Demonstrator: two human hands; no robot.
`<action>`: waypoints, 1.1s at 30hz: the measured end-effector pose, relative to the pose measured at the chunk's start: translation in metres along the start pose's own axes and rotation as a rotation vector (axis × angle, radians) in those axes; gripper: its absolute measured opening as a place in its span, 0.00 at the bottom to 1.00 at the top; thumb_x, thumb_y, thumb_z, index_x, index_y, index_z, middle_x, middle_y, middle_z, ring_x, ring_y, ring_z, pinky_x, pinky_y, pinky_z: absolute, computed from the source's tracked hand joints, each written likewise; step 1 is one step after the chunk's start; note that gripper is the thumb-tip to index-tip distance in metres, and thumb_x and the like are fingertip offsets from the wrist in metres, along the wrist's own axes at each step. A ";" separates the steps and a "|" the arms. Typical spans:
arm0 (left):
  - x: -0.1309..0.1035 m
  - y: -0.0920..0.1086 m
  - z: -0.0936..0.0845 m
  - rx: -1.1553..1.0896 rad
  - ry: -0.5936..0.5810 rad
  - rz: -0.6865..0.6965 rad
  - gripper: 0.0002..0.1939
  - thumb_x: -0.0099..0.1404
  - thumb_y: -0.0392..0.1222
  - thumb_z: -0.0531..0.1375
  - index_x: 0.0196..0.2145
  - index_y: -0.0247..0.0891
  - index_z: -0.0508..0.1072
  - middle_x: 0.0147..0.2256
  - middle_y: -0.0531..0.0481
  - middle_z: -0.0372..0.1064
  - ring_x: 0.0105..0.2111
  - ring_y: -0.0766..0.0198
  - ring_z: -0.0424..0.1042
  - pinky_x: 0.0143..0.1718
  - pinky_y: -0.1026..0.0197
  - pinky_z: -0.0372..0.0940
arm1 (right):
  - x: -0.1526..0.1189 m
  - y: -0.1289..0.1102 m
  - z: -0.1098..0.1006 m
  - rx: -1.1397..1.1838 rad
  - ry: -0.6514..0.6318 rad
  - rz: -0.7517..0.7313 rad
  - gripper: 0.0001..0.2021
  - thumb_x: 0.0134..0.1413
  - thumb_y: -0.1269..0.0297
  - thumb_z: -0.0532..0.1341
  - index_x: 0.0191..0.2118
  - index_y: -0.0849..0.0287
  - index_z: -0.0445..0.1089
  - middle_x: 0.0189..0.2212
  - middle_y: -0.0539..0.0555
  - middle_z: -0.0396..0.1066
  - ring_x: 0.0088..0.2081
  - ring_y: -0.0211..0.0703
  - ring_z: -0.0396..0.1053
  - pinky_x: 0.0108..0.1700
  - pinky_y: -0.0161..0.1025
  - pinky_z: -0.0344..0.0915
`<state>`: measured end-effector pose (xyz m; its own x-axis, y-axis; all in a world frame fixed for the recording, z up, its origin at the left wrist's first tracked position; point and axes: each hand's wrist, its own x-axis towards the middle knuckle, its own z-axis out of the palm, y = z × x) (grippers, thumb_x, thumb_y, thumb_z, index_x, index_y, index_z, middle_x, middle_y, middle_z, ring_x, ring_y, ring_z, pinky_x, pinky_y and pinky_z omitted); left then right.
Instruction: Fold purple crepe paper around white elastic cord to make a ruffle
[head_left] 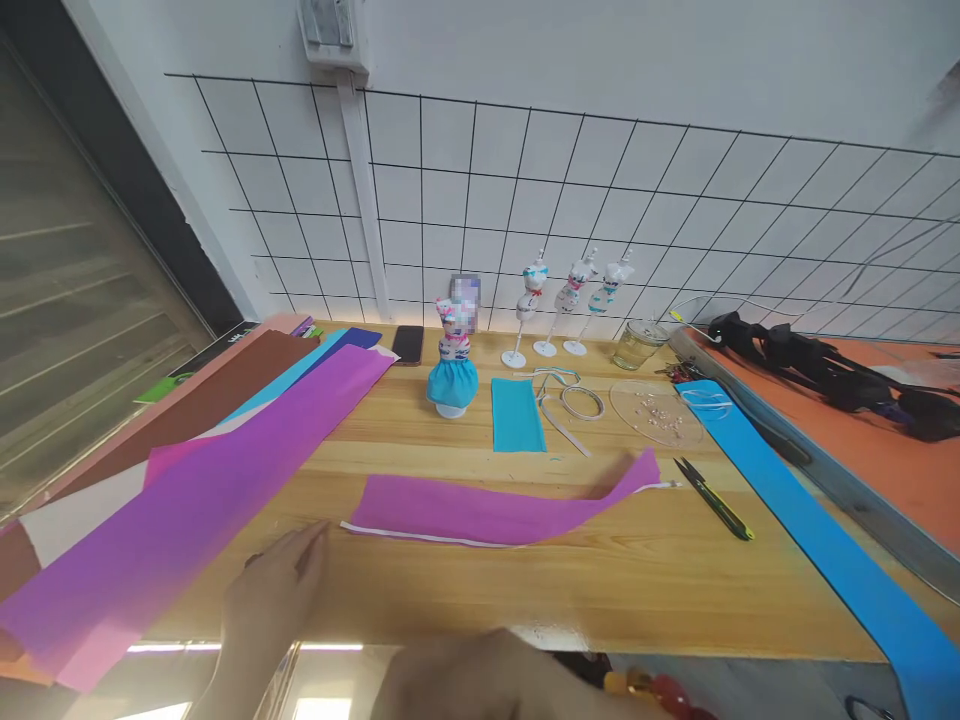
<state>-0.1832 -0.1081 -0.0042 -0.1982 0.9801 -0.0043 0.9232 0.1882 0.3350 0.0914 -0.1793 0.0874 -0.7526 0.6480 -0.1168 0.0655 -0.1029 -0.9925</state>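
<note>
My left hand [276,582] rests low over the left part of the table, its fingers curled and pressed together; anything between them is hidden. Just to its right lies a purple fabric strip [465,512], with a narrow white band along its near edge and its right end lifted. At the bottom edge my right hand [480,682] is close to the camera and blurred, its fingers not readable. Thread snips [716,500] with yellow-green handles lie beyond the strip's right end.
Long fabric pieces [255,470] cover the left side. Behind stand a small dress form in a blue skirt [452,383] and several bare forms [531,300]. A turquoise cloth [517,415], a dish of beads [656,412], a glass jar [640,343], a phone [408,345] and blue fabric [810,540] surround the middle.
</note>
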 end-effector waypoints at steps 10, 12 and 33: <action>0.008 0.028 -0.019 -0.205 -0.081 0.033 0.18 0.62 0.54 0.47 0.33 0.44 0.73 0.36 0.51 0.73 0.39 0.59 0.69 0.35 0.63 0.59 | -0.032 0.040 -0.065 -0.719 0.443 0.347 0.11 0.52 0.70 0.53 0.34 0.55 0.72 0.33 0.52 0.74 0.36 0.44 0.70 0.39 0.36 0.62; 0.009 0.035 -0.022 -0.184 -0.119 0.019 0.19 0.61 0.55 0.48 0.28 0.42 0.72 0.31 0.51 0.72 0.34 0.59 0.69 0.32 0.63 0.57 | -0.036 0.051 -0.074 -0.757 0.494 0.382 0.12 0.52 0.69 0.52 0.36 0.55 0.73 0.35 0.54 0.74 0.38 0.46 0.70 0.41 0.37 0.62; 0.002 0.025 -0.023 -0.484 -0.080 -0.012 0.17 0.56 0.54 0.53 0.19 0.39 0.63 0.21 0.55 0.63 0.25 0.64 0.62 0.27 0.64 0.53 | 0.051 0.049 -0.088 -0.772 0.454 0.136 0.13 0.57 0.62 0.50 0.29 0.59 0.69 0.28 0.53 0.72 0.31 0.44 0.67 0.33 0.36 0.58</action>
<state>-0.1684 -0.1026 0.0261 -0.1639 0.9835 -0.0771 0.6586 0.1673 0.7337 0.1143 -0.0850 0.0297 -0.3861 0.9194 -0.0746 0.6789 0.2285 -0.6978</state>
